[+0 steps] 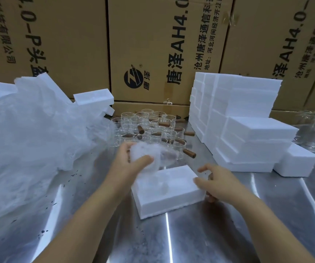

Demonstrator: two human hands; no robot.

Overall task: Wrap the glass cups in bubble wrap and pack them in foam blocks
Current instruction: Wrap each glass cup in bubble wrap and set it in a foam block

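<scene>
My left hand [129, 164] grips a glass cup wrapped in bubble wrap [149, 153], held just above the far left end of a white foam block [169, 192] that lies on the metal table. The cup's brown wooden handle shows dimly through the wrap. My right hand [216, 182] rests against the right end of that foam block, fingers curled around its edge. Behind them stand several bare glass cups with wooden handles [149, 126].
A big heap of bubble wrap [33, 141] fills the left side. A tall stack of foam blocks [244, 118] stands at the right, with more foam pieces [94, 99] at the back left. Cardboard boxes [152, 44] wall off the back. The metal table [171, 240] reflects light.
</scene>
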